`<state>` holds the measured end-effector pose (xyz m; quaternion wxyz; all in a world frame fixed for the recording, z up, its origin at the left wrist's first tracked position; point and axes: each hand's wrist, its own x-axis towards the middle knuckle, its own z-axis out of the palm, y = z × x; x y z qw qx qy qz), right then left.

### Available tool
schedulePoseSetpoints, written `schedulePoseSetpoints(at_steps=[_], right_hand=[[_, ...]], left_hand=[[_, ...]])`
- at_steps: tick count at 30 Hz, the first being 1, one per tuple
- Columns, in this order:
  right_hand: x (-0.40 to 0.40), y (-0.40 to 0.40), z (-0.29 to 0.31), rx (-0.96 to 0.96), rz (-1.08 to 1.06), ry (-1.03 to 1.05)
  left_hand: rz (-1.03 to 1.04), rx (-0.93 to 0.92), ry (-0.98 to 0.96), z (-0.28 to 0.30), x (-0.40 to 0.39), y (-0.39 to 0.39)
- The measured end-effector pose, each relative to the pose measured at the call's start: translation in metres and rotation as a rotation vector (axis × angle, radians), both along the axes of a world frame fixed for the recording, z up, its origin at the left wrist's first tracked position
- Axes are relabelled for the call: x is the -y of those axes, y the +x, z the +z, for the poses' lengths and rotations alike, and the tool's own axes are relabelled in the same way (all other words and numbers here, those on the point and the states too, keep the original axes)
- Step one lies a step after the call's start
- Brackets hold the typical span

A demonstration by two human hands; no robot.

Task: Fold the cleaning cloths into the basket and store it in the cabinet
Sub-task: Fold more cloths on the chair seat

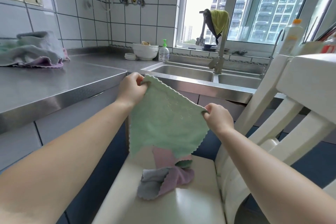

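Green cloth (163,123) hangs between both hands' grip.

Between both hands, 1 cloth (167,122) hangs above a cloth pile (163,178) on the chair (196,203).

Fluffy green cloth (163,120), brushed steel counter (54,82), glossy tiles (145,14)

A home kitchen is seen: a double steel sink (185,74) is set into a steel counter (54,82) under a window (254,5). Bowls (145,51) and a soap bottle (163,52) are stood left of the sink; white tiled walls (138,18) rise behind it.
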<state>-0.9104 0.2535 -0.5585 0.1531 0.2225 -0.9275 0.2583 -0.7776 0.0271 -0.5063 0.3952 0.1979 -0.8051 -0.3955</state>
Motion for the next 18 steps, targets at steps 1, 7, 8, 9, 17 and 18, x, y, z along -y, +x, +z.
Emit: schedulePoseSetpoints(at_steps=[1,7,8,9,17,18], right_hand=[[-0.001,0.001,0.002,0.029,0.011,-0.058],[-0.019,0.014,-0.005,0.069,0.104,-0.279],[-0.023,0.017,-0.007,0.07,0.123,-0.296],[-0.028,0.021,-0.01,0.074,0.138,-0.306],[-0.07,0.084,-0.065,0.276,0.265,-0.558],[-0.077,0.096,-0.083,0.312,0.277,-0.547]], left_hand=[[0.008,-0.013,0.024,-0.004,0.001,0.003],[-0.014,-0.07,0.151,-0.034,-0.001,0.028],[-0.026,-0.075,0.156,-0.038,-0.003,0.032],[-0.038,-0.073,0.164,-0.044,-0.006,0.038],[-0.058,-0.057,0.249,-0.108,-0.034,0.098],[-0.057,-0.034,0.277,-0.124,-0.038,0.108]])
